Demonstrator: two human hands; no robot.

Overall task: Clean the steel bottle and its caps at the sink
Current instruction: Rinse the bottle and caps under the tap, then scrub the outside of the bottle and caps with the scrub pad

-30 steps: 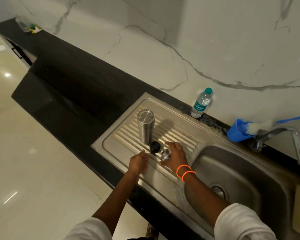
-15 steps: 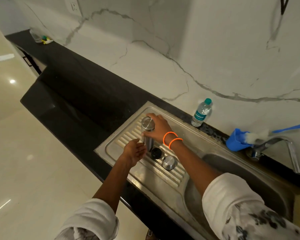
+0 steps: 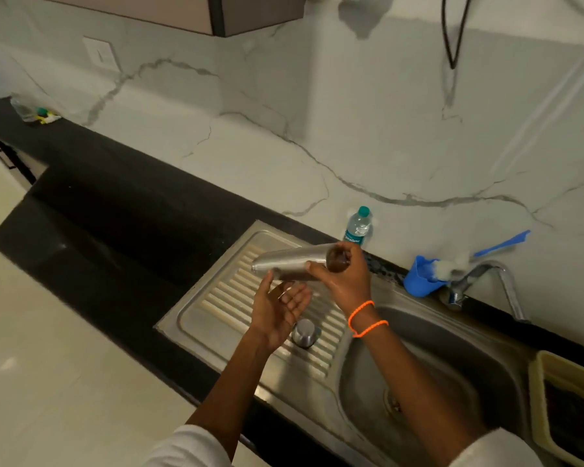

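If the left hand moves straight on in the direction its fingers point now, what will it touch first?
Most likely the steel bottle, held on its side by the right hand just above the left hand. The open fingers point up toward it, though depth is unclear.

Single head-worn view, looking forward and down over the sink (image 3: pixel 435 365) (wide-angle), hands close below, wall beyond

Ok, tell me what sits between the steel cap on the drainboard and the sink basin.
Nothing sits there. In the head view only ribbed drainboard separates the steel cap from the sink basin; the right forearm crosses above it.
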